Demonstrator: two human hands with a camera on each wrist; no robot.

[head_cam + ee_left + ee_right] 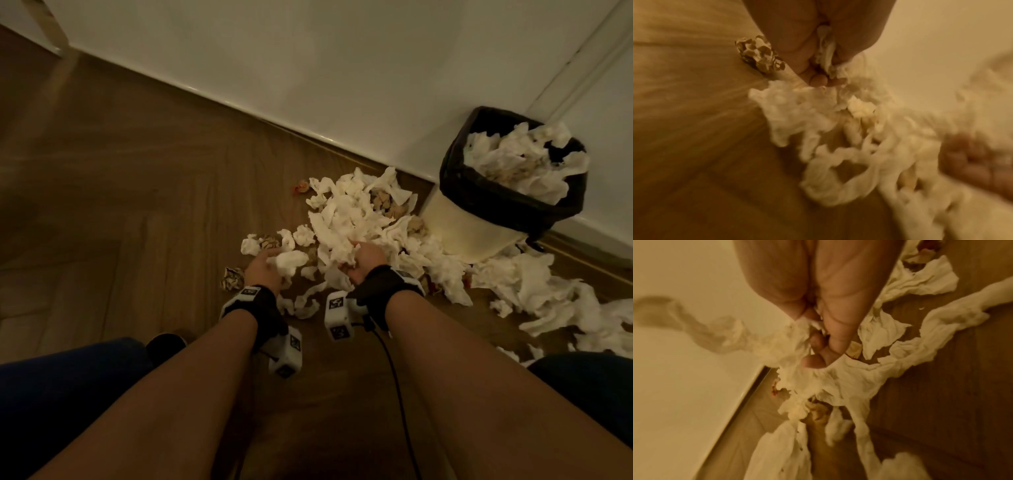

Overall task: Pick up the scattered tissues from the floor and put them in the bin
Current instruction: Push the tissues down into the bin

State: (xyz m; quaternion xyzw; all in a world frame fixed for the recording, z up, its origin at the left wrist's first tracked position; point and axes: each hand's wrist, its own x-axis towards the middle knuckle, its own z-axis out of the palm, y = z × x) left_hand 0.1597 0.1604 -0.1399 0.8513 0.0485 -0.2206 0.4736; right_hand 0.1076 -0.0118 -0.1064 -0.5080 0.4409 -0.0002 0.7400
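Crumpled white tissues point(346, 219) lie heaped on the brown wood-plank floor point(137, 205), spreading from the foot of the bin along the white skirting wall point(308, 85) and off to our right. Among the soft, wrinkled paper we see a few tighter balls with brown patterning, one point(233, 278) just left of our left wrist and another point(270, 242) beyond our left fingers; a small reddish scrap point(301, 187) sits at the far edge of the heap.

Our left hand point(263, 270) has its fingers curled round a puffy wad of white tissue point(291, 260), and the left wrist view shows paper squeezed between the thumb and fingers point(818, 79), with a brown-patterned ball point(760, 53) just beside the hand. Our right hand point(366, 262) is sunk into the middle of the heap, fingers closed on a bunch of tissue; the right wrist view shows thin, creased sheets point(818, 378) trailing from the grip in twisted strands.

The cream round bin point(459, 226), lined with a glossy black plastic bag point(455, 185), stands against the wall to our right, already stuffed with white tissues point(520, 161) above its rim.

Black straps hold white boxy camera units point(339, 317) on both wrists, each bearing black-and-white square marker patterns; we can read no writing on them. A black cable point(394, 373) runs from the right unit.
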